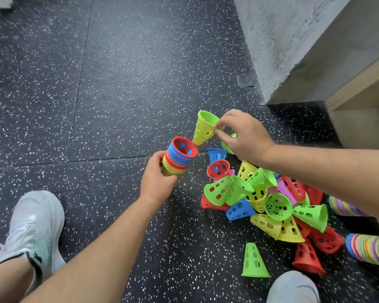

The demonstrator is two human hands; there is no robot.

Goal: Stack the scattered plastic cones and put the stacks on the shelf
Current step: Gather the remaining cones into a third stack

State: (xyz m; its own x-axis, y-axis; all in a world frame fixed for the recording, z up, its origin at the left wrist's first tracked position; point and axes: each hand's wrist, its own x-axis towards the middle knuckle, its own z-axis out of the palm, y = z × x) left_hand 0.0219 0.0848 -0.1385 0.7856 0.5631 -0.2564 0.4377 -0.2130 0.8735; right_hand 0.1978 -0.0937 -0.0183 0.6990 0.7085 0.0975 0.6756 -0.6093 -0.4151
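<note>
My left hand [157, 179] grips a stack of nested coloured cones [179, 157], its open red top facing up and to the right. My right hand [242, 134] pinches the rim of a single lime-green cone [202, 130], whose narrow tip points down toward the stack's open top and nearly touches it. A pile of loose cones [265, 200] in green, yellow, red, blue and pink lies on the floor under my right forearm. One green cone [254, 261] stands upright apart from the pile.
Two finished stacks [368, 249] [346, 207] lie at the right edge. A grey concrete block [293, 47] and a wooden shelf unit [359, 101] stand at upper right. My white shoes [34, 226] [293, 288] rest on the black speckled floor [118, 84].
</note>
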